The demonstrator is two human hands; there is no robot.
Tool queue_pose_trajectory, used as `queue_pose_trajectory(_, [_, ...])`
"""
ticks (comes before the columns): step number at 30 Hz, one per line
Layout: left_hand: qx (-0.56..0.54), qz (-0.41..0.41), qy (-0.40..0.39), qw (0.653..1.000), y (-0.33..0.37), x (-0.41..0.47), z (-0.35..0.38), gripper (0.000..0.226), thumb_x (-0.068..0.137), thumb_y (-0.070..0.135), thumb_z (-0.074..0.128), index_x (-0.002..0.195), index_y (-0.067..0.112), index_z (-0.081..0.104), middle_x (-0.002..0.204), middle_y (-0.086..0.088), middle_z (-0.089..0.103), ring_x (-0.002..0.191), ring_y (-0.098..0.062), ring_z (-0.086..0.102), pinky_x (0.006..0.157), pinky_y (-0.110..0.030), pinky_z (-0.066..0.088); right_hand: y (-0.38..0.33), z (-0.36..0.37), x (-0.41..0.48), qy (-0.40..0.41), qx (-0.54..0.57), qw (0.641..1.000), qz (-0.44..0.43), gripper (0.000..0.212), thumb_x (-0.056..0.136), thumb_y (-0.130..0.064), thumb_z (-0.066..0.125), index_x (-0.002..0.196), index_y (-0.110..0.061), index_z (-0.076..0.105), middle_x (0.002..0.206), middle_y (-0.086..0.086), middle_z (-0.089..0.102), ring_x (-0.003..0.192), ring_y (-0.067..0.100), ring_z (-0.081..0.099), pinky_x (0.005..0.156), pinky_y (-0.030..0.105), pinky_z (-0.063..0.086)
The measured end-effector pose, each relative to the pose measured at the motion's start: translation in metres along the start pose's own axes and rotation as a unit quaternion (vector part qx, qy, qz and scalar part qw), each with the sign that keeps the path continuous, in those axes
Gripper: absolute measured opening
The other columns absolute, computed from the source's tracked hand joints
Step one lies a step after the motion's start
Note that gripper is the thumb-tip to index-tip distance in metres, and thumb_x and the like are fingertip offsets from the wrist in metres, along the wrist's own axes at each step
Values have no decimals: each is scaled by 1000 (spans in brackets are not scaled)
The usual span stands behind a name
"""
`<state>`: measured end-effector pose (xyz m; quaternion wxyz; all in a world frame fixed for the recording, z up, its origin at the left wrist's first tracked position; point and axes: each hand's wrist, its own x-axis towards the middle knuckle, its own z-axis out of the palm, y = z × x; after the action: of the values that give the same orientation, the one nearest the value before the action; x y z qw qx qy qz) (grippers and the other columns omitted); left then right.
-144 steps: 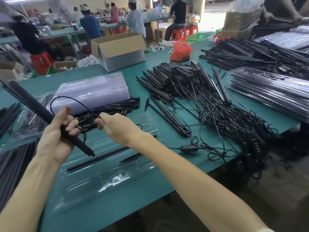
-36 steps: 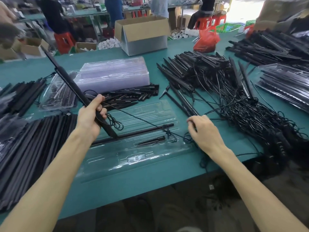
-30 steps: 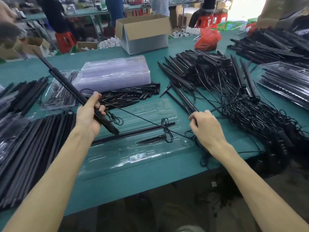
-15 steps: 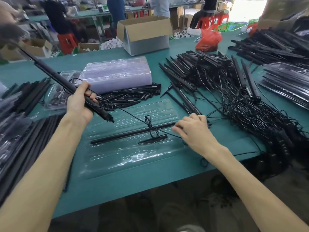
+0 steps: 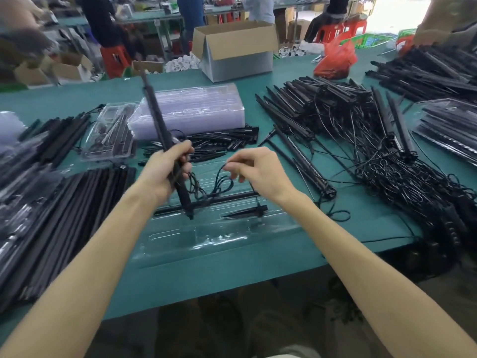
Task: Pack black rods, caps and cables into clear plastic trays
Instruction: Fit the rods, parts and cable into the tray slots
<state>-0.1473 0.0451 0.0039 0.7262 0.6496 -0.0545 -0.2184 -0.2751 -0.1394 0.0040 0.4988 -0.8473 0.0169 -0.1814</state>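
My left hand (image 5: 165, 174) grips a long black rod (image 5: 158, 120) near its lower end, the rod standing nearly upright over the clear plastic tray (image 5: 232, 236). My right hand (image 5: 260, 174) pinches the thin black cable (image 5: 222, 184) that hangs in loops between the two hands, above the tray. Inside the tray lie another black rod (image 5: 232, 197) and a black spike cap (image 5: 245, 211).
A stack of clear trays (image 5: 191, 109) and loose spike caps (image 5: 222, 143) lie behind the tray. Rods with tangled cables (image 5: 387, 161) pile up at right, packed trays (image 5: 449, 130) at far right. Black rods (image 5: 59, 202) fill the left. An open cardboard box (image 5: 235, 50) stands farther back.
My left hand has swung the rod from a leftward slant to nearly upright and moved toward the middle. My right hand rose off the table, drawing the cable up into loops.
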Motion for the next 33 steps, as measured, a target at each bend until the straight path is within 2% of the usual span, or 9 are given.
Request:
queue_pose_trajectory(5, [75, -13, -71, 995, -8, -18, 16, 17, 88, 34, 76, 82, 18, 73, 65, 5, 51, 52, -10, 50, 44, -19, 39, -6, 13, 14, 59, 66, 994, 59, 9, 90, -15, 71, 88, -10, 77, 73, 4, 74, 63, 14, 66, 63, 23, 49])
queue_pose_trajectory(11, [6, -13, -90, 996, -14, -34, 27, 21, 88, 38, 75, 87, 18, 73, 71, 3, 57, 62, -14, 58, 49, -21, 43, 5, 10, 19, 149, 179, 961, 150, 14, 95, -9, 63, 92, -15, 75, 83, 6, 75, 69, 11, 65, 62, 22, 54])
queue_pose_trajectory(17, [187, 191, 24, 963, -2, -34, 16, 37, 93, 35, 72, 94, -1, 64, 63, -5, 55, 55, -14, 50, 53, -22, 42, 25, -22, 42, 289, 468, 807, 217, 10, 98, 5, 55, 97, 2, 65, 96, 18, 70, 83, 25, 71, 78, 32, 61])
queue_pose_trajectory(19, [249, 241, 23, 938, 5, -29, 10, 33, 93, 32, 71, 91, 0, 62, 63, -4, 51, 54, -14, 48, 53, -22, 40, 36, -15, 43, 240, 374, 862, 245, 16, 100, 5, 49, 111, 10, 60, 116, 26, 65, 105, 32, 67, 92, 37, 58])
queue_pose_trajectory(21, [321, 238, -3, 917, 6, -24, 6, 30, 93, 31, 71, 88, 3, 60, 64, -1, 52, 55, -14, 49, 55, -25, 40, 47, 0, 35, 95, 65, 947, 300, 18, 97, 3, 46, 111, 12, 55, 132, 32, 56, 115, 35, 59, 96, 40, 49])
queue_pose_trajectory(23, [408, 210, -35, 888, 0, -19, 2, 22, 93, 31, 70, 86, 12, 60, 66, 3, 54, 60, -15, 51, 58, -29, 40, 48, 13, 26, 29, -115, 952, 281, 13, 96, 2, 45, 104, 5, 55, 134, 31, 52, 116, 36, 57, 92, 35, 44])
queue_pose_trajectory(25, [518, 195, -39, 832, -9, -17, -1, 20, 94, 37, 68, 86, 24, 56, 72, 10, 54, 65, -15, 50, 58, -31, 37, 50, 19, 16, -11, -133, 964, 228, 29, 97, -6, 52, 125, 1, 58, 135, 23, 56, 109, 30, 61, 91, 29, 45])
queue_pose_trajectory(28, [640, 214, -33, 737, -19, -18, -4, 18, 97, 45, 62, 94, 30, 51, 82, 14, 44, 79, -14, 49, 57, -30, 31, 48, 20, 7, -68, -90, 970, 213, 56, 93, -20, 68, 144, -7, 48, 144, 8, 54, 125, 22, 57, 103, 30, 42])
queue_pose_trajectory(33, [703, 284, 12, 651, -25, -23, -8, 25, 97, 30, 64, 117, 17, 58, 102, 3, 51, 101, -22, 54, 67, -35, 43, 50, 24, -6, -2, -52, 974, 222, 39, 89, -26, 74, 114, -12, 48, 125, 6, 50, 103, 13, 54, 89, 28, 39])
